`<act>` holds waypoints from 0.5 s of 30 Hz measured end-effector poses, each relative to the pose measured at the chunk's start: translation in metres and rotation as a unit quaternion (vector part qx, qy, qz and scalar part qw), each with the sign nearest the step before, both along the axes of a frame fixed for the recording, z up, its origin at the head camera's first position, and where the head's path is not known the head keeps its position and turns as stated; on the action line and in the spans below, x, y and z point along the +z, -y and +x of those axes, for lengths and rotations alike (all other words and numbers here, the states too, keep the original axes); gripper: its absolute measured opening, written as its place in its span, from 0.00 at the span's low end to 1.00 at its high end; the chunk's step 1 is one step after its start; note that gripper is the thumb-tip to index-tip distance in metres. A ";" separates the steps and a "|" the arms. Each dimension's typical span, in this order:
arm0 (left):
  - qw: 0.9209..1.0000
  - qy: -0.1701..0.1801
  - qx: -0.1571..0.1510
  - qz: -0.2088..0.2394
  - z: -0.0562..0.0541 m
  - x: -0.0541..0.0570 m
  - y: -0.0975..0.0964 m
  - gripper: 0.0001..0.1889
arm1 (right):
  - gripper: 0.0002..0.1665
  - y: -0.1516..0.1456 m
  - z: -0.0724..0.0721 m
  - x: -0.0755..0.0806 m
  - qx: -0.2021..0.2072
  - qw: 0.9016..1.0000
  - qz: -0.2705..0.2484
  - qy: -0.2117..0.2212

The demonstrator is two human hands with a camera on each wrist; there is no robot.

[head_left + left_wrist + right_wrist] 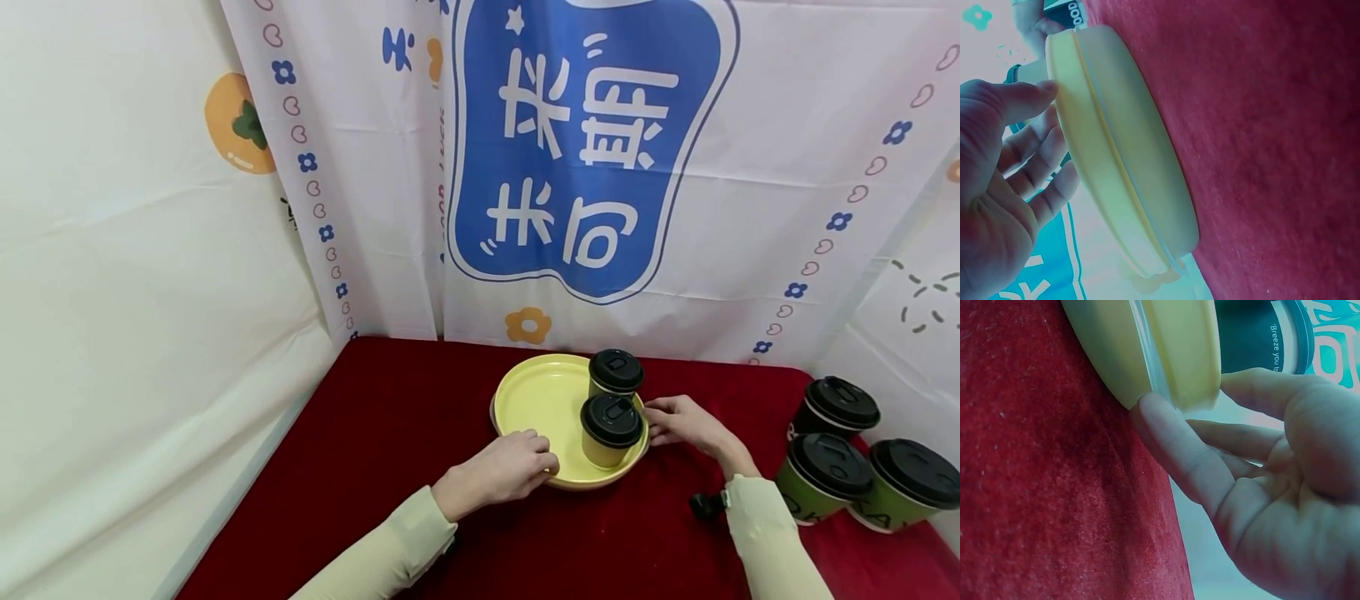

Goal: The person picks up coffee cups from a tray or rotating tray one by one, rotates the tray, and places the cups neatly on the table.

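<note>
A round yellow plate [542, 398] with a low wall rests on the red cloth, over a paler lower part [1147, 134]. Two black-lidded cups stand towards its right side: a front cup [609, 429] and a back cup [615, 372]. My left hand [504, 468] is at the plate's near-left rim, its thumb [1029, 100] at the edge and the other fingers curled over the inner side. At the right edge, my right hand [688, 427] pinches the rim, thumb at the top and one fingertip [1157, 412] low on the outer wall.
Three larger black-lidded cups stand at the table's right: a dark cup [836, 407], a green cup [821, 479] and another green cup [903, 487]. Printed white curtains [390, 250] hang behind and beside the red-covered table [360, 467].
</note>
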State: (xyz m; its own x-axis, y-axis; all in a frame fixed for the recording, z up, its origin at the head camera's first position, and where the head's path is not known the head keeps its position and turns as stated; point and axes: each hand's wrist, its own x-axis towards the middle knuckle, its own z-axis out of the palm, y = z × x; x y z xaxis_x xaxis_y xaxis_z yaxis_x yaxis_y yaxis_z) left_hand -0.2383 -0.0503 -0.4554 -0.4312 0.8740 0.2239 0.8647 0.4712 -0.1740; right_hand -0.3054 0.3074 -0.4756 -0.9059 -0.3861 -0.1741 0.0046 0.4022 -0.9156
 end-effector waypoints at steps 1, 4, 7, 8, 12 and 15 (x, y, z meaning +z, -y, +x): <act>1.000 0.001 0.001 0.001 0.000 0.000 0.001 0.04 | 0.35 0.000 0.000 0.000 0.002 1.000 0.001 -0.001; 1.000 0.008 0.003 0.004 -0.001 0.000 0.005 0.04 | 0.34 0.002 0.002 0.001 -0.002 1.000 0.002 0.001; 1.000 0.007 0.004 0.007 -0.003 0.000 0.011 0.04 | 0.34 0.002 0.002 0.002 -0.003 1.000 0.003 0.000; 1.000 0.004 0.002 0.008 -0.004 -0.001 0.012 0.04 | 0.34 0.002 0.002 0.002 -0.006 1.000 0.002 0.001; 1.000 -0.001 -0.007 0.012 -0.007 0.000 0.019 0.05 | 0.34 0.004 0.003 0.003 -0.009 1.000 0.003 0.002; 1.000 0.006 -0.013 0.014 -0.009 0.001 0.023 0.05 | 0.34 0.004 0.003 0.003 -0.012 1.000 0.004 0.003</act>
